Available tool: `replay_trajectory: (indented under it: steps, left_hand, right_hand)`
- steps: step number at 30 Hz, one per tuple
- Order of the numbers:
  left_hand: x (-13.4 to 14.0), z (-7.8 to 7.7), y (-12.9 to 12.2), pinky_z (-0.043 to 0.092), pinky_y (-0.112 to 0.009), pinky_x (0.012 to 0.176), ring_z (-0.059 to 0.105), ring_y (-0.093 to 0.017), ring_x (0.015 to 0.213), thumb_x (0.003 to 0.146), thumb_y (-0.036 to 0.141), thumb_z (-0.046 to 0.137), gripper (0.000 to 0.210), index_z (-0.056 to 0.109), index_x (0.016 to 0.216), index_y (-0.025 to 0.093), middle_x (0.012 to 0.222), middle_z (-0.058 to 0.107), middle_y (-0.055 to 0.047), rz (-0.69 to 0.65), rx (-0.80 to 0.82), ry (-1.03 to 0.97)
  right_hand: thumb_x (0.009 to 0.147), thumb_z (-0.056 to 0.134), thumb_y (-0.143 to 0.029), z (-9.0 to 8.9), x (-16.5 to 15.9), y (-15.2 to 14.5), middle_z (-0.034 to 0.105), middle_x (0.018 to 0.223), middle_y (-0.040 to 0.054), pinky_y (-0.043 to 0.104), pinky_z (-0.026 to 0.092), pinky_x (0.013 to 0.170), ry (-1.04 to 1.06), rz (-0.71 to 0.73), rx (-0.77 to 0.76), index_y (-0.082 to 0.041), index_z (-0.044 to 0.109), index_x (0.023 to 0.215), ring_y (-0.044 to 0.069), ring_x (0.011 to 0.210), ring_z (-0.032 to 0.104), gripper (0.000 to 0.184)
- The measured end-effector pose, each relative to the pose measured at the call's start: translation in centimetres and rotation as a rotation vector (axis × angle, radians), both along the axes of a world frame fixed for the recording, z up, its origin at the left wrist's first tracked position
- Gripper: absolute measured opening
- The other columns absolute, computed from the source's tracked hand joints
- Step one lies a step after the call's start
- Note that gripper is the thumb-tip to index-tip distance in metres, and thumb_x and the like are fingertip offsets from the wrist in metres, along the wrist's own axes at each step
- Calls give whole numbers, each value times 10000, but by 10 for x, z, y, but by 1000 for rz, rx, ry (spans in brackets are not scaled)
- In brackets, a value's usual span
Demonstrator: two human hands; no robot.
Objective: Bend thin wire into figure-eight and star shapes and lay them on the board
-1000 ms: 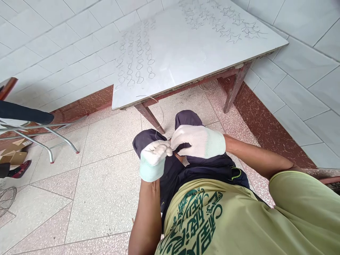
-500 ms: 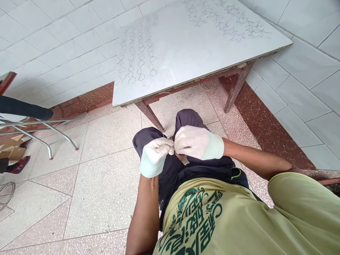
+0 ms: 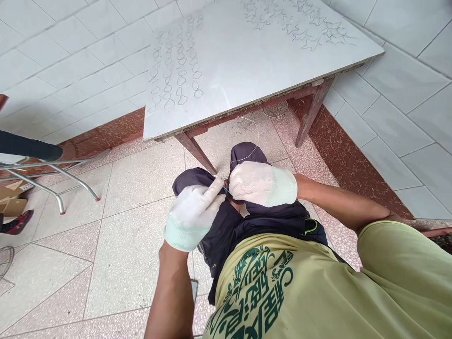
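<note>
A thin, pale wire (image 3: 258, 138) curves up from between my knees toward the table edge. My right hand (image 3: 252, 183), in a white knitted glove with a mint cuff, is closed around the wire over my right knee. My left hand (image 3: 196, 209), gloved the same way, lies just left of it with its index finger stretched toward the right fingertips. Its other fingers are partly bent, and I see nothing held in it. The end of the wire between the hands is hard to make out.
A white-topped table (image 3: 226, 101) stands ahead, with rows of looped wire shapes (image 3: 181, 70) at left and star-shaped wire pieces (image 3: 310, 33) at right. A wire coil (image 3: 276, 110) lies beneath. At left are metal stool legs (image 3: 56, 193), a cardboard box (image 3: 14, 206) and another person's shoe (image 3: 20, 222).
My left hand has moved off the wire to the left and its index finger has straightened. My right hand stays closed, and the wire's loop has swung to the right.
</note>
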State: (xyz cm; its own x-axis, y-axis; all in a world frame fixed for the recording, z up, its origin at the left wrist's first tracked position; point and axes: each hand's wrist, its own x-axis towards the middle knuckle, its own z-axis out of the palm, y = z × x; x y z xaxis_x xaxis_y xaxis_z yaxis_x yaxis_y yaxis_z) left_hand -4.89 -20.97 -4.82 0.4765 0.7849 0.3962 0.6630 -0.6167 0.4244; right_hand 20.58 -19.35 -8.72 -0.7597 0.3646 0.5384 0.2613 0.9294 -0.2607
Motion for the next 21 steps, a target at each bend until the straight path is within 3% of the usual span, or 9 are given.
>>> replay_trajectory:
  steps: [5, 10, 13, 16, 21]
  left_hand:
    - [13, 31, 3, 518, -372, 718, 722, -281, 732, 1037, 262, 574, 380, 742, 1376, 230, 758, 751, -72, -145, 72, 626]
    - [21, 40, 0, 421, -344, 578, 747, -300, 727, 1077, 294, 526, 435, 653, 1490, 245, 752, 753, -84, -160, 161, 903]
    - [20, 38, 6, 412, -346, 578, 740, -294, 724, 1095, 252, 469, 446, 636, 1509, 232, 773, 755, -91, -193, 124, 964]
    - [14, 30, 16, 430, -353, 592, 704, -267, 662, 1107, 274, 457, 382, 728, 1369, 215, 757, 742, -84, -245, 17, 955]
    - [-10, 5, 22, 528, -352, 706, 737, -231, 759, 1103, 421, 505, 392, 786, 1312, 243, 868, 799, -81, -319, -69, 606]
  right_hand:
    - [1119, 405, -209, 3, 2, 3, 754, 969, 79, 394, 467, 954, -152, 7, 23, -174, 738, 899, 219, 955, 644, 401]
    - [1075, 489, -218, 9, -3, 3, 705, 818, 52, 393, 427, 764, -293, -3, 68, -193, 702, 814, 226, 802, 611, 338]
    - [1059, 526, -211, 11, -4, 0, 716, 832, 58, 393, 424, 748, -305, -33, 89, -188, 710, 832, 229, 809, 622, 293]
    - [1073, 509, -191, 14, -3, -5, 753, 921, 75, 408, 467, 827, -269, -36, 111, -177, 737, 878, 235, 902, 663, 301]
    - [1059, 527, -167, 17, -2, -8, 780, 959, 65, 421, 512, 860, -280, -52, 131, -187, 758, 892, 240, 940, 699, 285]
